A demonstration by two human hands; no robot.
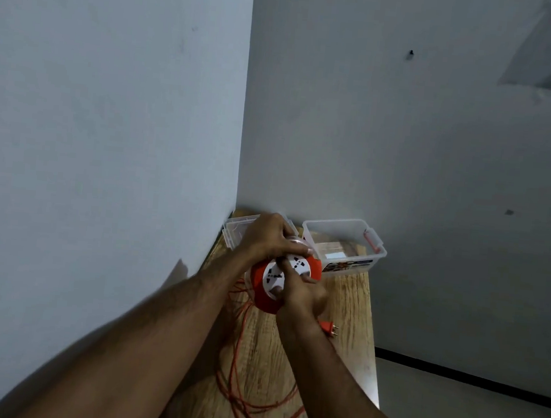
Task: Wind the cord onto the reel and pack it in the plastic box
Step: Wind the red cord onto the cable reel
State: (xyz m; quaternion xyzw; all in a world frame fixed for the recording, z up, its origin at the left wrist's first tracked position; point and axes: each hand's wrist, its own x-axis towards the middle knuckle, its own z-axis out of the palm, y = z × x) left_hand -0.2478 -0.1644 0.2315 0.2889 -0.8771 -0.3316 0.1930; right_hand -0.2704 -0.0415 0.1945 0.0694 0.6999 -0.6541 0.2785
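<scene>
The cord reel [283,278], orange with a white socket face, is held up above the far part of the wooden counter [348,318], between both hands. The left hand [270,238] wraps over its far top edge, its grip pressed onto the reel's rim. The right hand [305,293] closes on the near right side, thumb lying across the socket face, its grip likewise pinching the reel.

The orange cord [237,365] hangs from the reel's left side and lies in loose loops on the near part of the counter, close to the left wall. Its plug [330,330] rests near the counter's right edge, just beside the right wrist.

The counter is narrow: a wall runs along its left side and another along its far end, while the right edge drops off to open floor.

At the far end stands a clear plastic box [375,251] with a red latch, open on top; what lies in it is unclear through the wall. A clear lid [235,232] lies to its left in the corner, partly hidden by the left hand.
</scene>
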